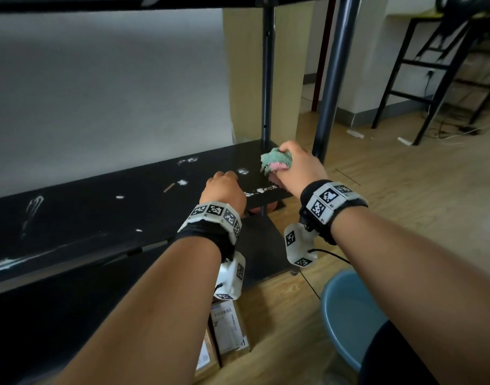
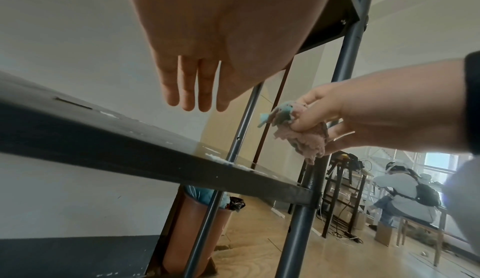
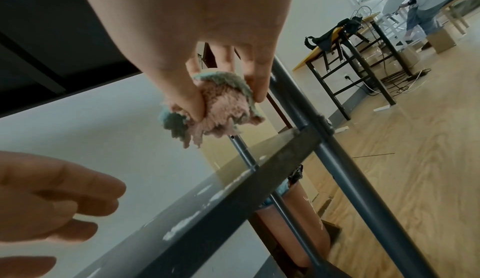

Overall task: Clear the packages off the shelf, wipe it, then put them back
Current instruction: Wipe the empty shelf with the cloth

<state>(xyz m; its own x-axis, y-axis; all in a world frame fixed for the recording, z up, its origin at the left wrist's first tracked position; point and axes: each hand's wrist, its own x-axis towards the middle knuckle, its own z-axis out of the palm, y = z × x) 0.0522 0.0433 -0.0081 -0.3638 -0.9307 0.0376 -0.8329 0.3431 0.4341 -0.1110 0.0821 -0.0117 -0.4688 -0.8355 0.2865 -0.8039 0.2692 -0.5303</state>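
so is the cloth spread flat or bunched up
Bunched up: the cloth is a wad pinched in the right hand, held just above the shelf, not laid flat.

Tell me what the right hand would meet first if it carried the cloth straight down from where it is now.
Probably the black shelf: the right hand holds the cloth above its right end, near white residue. Depth is uncertain.

The black shelf (image 1: 85,215) lies open leftward; two posts (image 1: 267,79) block its right end.
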